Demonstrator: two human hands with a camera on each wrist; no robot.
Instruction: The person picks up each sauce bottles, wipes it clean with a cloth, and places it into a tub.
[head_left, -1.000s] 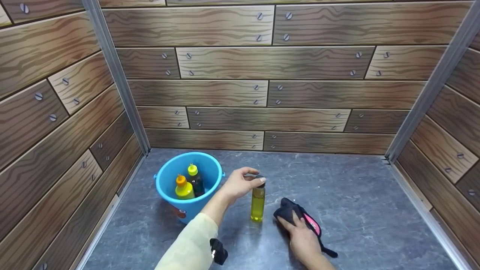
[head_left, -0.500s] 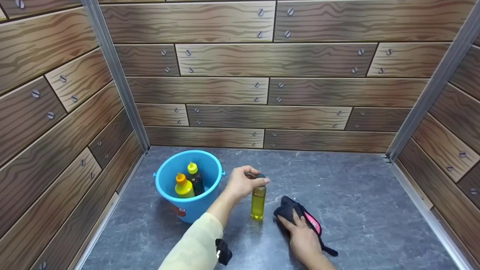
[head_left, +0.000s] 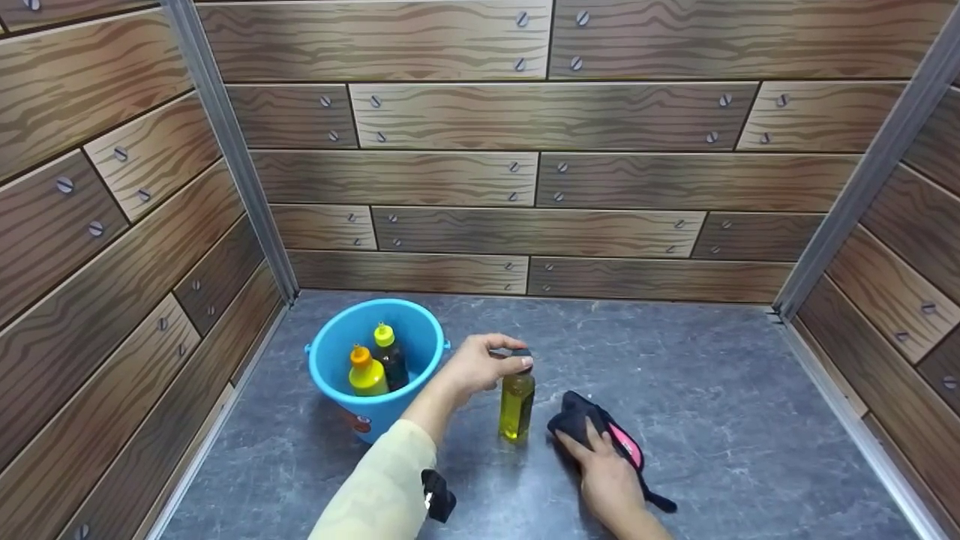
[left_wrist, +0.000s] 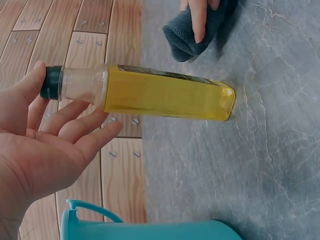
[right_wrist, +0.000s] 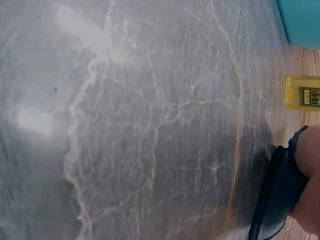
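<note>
- Head view: wood-patterned walls [head_left: 536, 180] enclose a gray marbled surface [head_left: 712, 390] on 3 sides.
- A blue bucket [head_left: 386, 411] stands to the left and holds a yellow bottle with an orange top [head_left: 367, 377] and a dark bottle with a yellow top [head_left: 393, 366].
- A pale sleeve [head_left: 382, 480], a black device [head_left: 439, 496] beside it, crosses the foreground; the bare forearm hides part of the bucket's side.
- A black pouch [head_left: 577, 412] with a pink panel [head_left: 626, 446] lies on the surface, partly covered by the right hand [head_left: 611, 484], whose 2 visible fingers rest on it, spread and nearly straight.
- The clear bottle [head_left: 516, 409] is upright between bucket and pouch, apart from both; the left hand [head_left: 480, 367] pinches its top.
- Left wrist view: the bucket's rim and handle edge in at the bottom, the pouch at the top, its fabric fuzzy.
- Yellow liquid fills the clear bottle's body, the neck is see-through, a dark label [left_wrist: 165, 74] runs along its side, and the thumb presses the dark green cap [left_wrist: 51, 83].
- Right wrist view: the surface fills most; the bottle's lower end shows at the right edge, above the pouch. The right hand is cropped here; I cannot tell its finger positions.
</note>
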